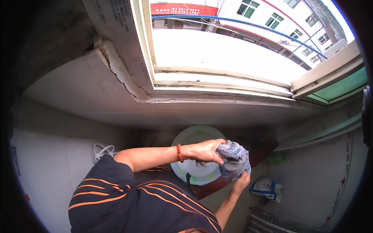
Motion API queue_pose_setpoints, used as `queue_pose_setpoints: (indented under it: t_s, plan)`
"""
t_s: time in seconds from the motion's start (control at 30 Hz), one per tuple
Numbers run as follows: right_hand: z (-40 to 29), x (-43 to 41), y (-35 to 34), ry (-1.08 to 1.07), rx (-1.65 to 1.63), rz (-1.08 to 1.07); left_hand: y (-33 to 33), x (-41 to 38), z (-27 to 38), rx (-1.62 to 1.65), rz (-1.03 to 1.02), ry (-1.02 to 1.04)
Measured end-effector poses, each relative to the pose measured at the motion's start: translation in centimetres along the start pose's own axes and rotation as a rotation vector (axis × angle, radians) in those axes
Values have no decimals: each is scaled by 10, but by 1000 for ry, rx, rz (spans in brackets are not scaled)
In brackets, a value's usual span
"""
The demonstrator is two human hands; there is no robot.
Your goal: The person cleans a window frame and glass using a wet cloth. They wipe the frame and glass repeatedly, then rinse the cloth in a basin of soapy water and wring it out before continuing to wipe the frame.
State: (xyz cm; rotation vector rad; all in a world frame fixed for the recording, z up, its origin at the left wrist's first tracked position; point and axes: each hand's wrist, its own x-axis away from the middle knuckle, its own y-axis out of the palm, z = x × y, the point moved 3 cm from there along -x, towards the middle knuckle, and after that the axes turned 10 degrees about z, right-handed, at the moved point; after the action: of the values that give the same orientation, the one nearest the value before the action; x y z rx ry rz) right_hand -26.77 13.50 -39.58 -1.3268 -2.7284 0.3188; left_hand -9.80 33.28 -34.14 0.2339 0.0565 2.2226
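A bunched, wet-looking grey and blue cloth (235, 158) is held up in front of me, over the right side of a pale translucent basin (186, 134). My left hand (205, 150), with a red bead bracelet at the wrist, grips its left end, thumb apart from the fingers. From below right, my right hand (242, 182) holds the cloth's lower edge. Green patches mark the basin, and its inside is partly hidden by my left forearm. Under it lies a dark red board (205, 190).
Beyond the basin, a wall rises to an open sliding window (221, 77) with a building outside. To the right, a white and blue bag (265, 188) stands low by a metal rack (271, 220). White straps (103, 152) show at left. Something green (275, 158) lies beyond the board.
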Motion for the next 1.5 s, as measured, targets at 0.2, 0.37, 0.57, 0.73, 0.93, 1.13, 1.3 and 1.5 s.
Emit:
queue_pose_setpoints:
  t_s: [0.2,0.37,0.57,0.73,0.93,1.13,1.3,1.5]
  plan:
    - [-90,-20,-39,-96,-374,54,-27,30,99,148,-107,34]
    - [-137,-77,-46,-264,-533,108,-63,57,212,346,299,604]
    - [-262,-189,28,-380,-831,43,-94,83,243,-480,1301,1234]
    - [-254,-228,51,-668,351,281,-88,70,202,-997,1298,902]
    - [-9,-71,-24,321,379,-796,-94,62,145,-1633,1180,573]
    - [73,156,-74,225,1236,-1006,-57,30,165,-1473,948,853]
    - [104,252,-77,599,681,-529,47,1,120,-926,242,916]
    - [122,254,-25,528,-9,-122,97,-5,-151,-1240,-983,662]
